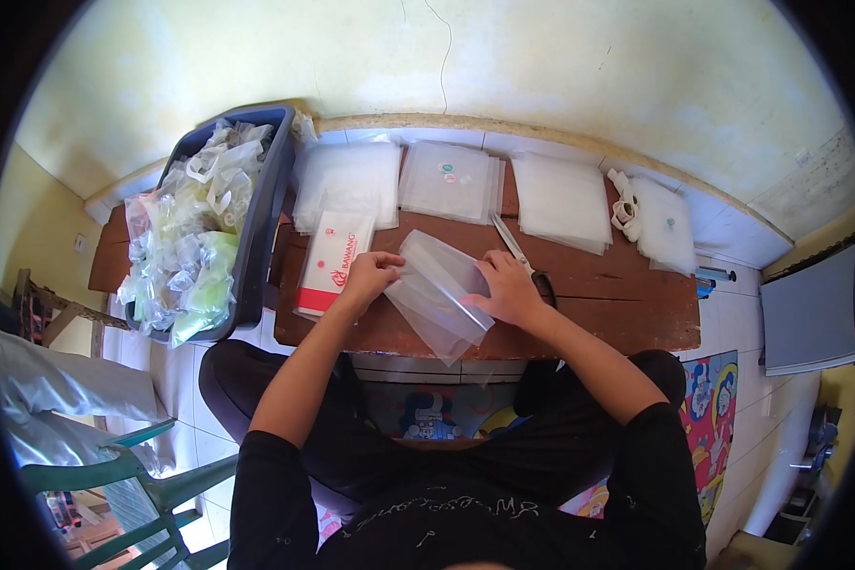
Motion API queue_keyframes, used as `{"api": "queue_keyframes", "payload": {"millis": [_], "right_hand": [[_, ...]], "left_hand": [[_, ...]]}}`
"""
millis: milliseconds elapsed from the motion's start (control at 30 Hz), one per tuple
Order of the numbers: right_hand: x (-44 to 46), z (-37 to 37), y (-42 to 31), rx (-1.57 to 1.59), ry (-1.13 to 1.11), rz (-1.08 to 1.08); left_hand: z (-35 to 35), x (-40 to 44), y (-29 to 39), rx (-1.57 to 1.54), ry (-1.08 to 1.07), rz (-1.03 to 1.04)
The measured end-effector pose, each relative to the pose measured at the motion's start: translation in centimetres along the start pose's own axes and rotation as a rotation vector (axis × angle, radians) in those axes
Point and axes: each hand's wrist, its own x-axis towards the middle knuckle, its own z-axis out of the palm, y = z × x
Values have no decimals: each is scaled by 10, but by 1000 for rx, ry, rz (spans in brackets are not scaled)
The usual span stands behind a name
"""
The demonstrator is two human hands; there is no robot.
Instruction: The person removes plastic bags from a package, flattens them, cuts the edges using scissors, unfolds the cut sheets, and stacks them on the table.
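Left of the brown wooden table (627, 309), seen from the head: one dark blue-grey tub (274, 180), deep, rounded at the corners, heaped above its rim with crumpled plastic bags (204, 204), some clear, some tinted green or yellow.

Item, on the table's left: one flat packet (331, 261), white and red, lettered "BAWANG".

Item, along the far side: four flat piles of clear plastic, namely a left pile (349, 180), a second pile (446, 180) with small green and red marks, a third pile (562, 199) and a right pile (665, 228), slightly fanned at their edges. A whitish coiled strip (625, 204) lay against the right pile.

Item, centre, near side: clear film (432, 290), glossy, loosely folded, between both hands, its near corner at the table's near edge. Left hand (375, 275): narrow grip, fingertips closed on the film's left edge. Right hand (511, 290): thumb and forefinger parted over its right side.

Item, just beyond the right hand: scissors (514, 243), metal blades, dark handle partly hidden. Brown wood showed from there to the table's right end.
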Motion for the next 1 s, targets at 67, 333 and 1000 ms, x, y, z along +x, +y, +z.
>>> {"api": "queue_keyframes", "payload": {"millis": [67,333,1000], "right_hand": [[-1,3,-4,5,-56,119],[15,7,23,385,-51,447],[31,-32,35,465,-251,720]], "left_hand": [[2,0,-1,114,3,46],[-2,2,0,243,-6,133],[-7,-1,12,373,170,258]]}}
